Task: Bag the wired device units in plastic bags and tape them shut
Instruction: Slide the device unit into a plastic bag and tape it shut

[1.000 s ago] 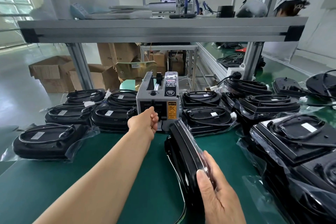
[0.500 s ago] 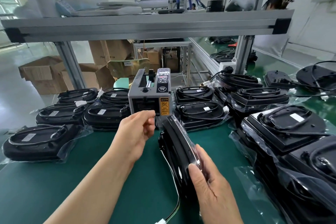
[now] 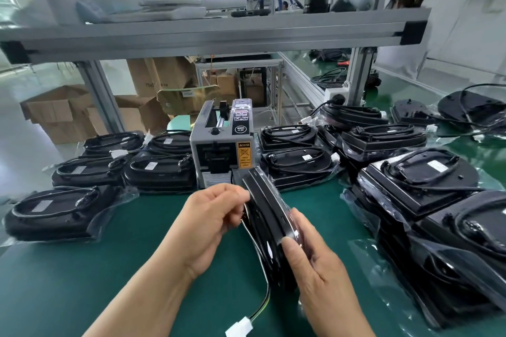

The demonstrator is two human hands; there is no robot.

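A black device unit (image 3: 267,216) in a clear plastic bag stands on its edge on the green mat, just in front of the grey tape dispenser (image 3: 222,148). My right hand (image 3: 317,271) grips its near end from the right. My left hand (image 3: 212,223) has its fingertips pinched together against the unit's left side; I cannot tell whether a piece of tape is between them. The unit's wire with a white connector (image 3: 239,327) trails out below, toward me.
Several bagged units (image 3: 161,172) lie left of the dispenser and several more (image 3: 298,163) to its right. A stack of units (image 3: 421,180) fills the right side. An aluminium shelf beam (image 3: 208,35) crosses overhead. Cardboard boxes (image 3: 63,112) stand on the floor behind.
My left hand has come back from the dispenser's outlet to the upright unit and now touches its left side. My right hand keeps holding the unit.
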